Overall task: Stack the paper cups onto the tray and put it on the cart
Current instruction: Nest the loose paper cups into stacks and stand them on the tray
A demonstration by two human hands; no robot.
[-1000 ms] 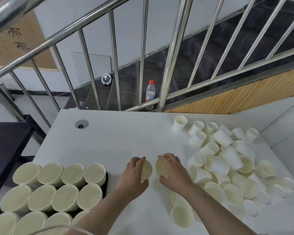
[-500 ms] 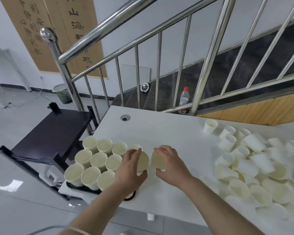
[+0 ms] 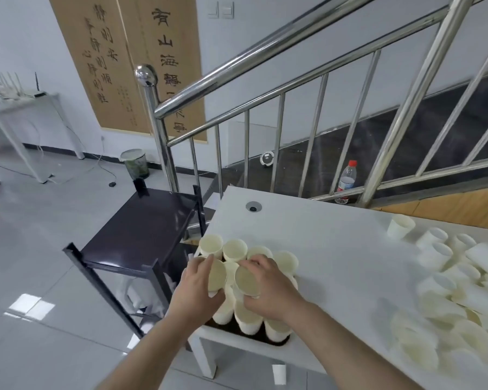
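- The left hand (image 3: 197,288) has its grip closed round one paper cup (image 3: 217,275), and the right hand (image 3: 268,291) holds another cup (image 3: 247,280); both hang over the cups on the tray (image 3: 276,339).
- The dark tray sits at the near left corner of the white surface (image 3: 335,249), already crowded with upright cups.
- A big loose pile (image 3: 462,280) of pale, thin-walled cups lies on the right, unsorted.
- By the look of it, stacking is partway done; the black cart (image 3: 141,226) beside the surface has no tray yet.
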